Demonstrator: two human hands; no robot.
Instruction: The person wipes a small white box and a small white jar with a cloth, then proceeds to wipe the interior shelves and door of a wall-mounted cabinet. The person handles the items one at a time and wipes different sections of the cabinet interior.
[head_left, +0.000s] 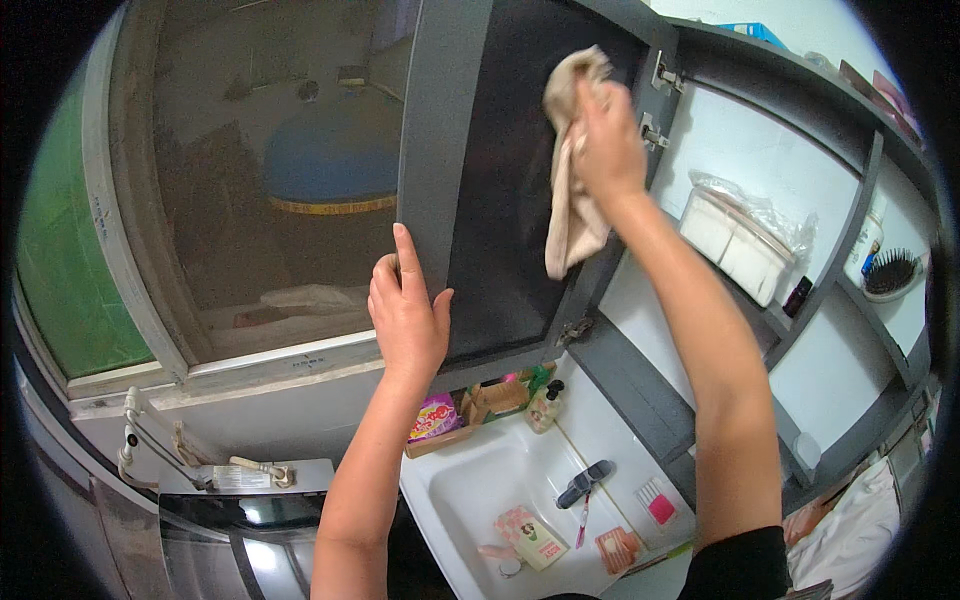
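Observation:
A grey cabinet door (448, 172) with a dark inner panel (506, 225) stands swung out on its hinges. My left hand (410, 311) grips the free edge of this door, index finger pointing up along it and thumb on the inner face. In my right hand (611, 146) is a beige cloth (574, 225), bunched at the top and hanging down against the dark panel, near the hinge side. Metal hinges (654, 133) join the door to the wall cabinet (825, 352), whose shelves lie to the right of my right forearm.
Below is a white sink (457, 495) with a grey faucet (585, 484), a printed box (531, 538) and a toothbrush (583, 517). A soap pump bottle (545, 409) stands at its back corner. The cabinet holds a clear container (739, 244) and a hairbrush (891, 274). At left is a window (277, 262).

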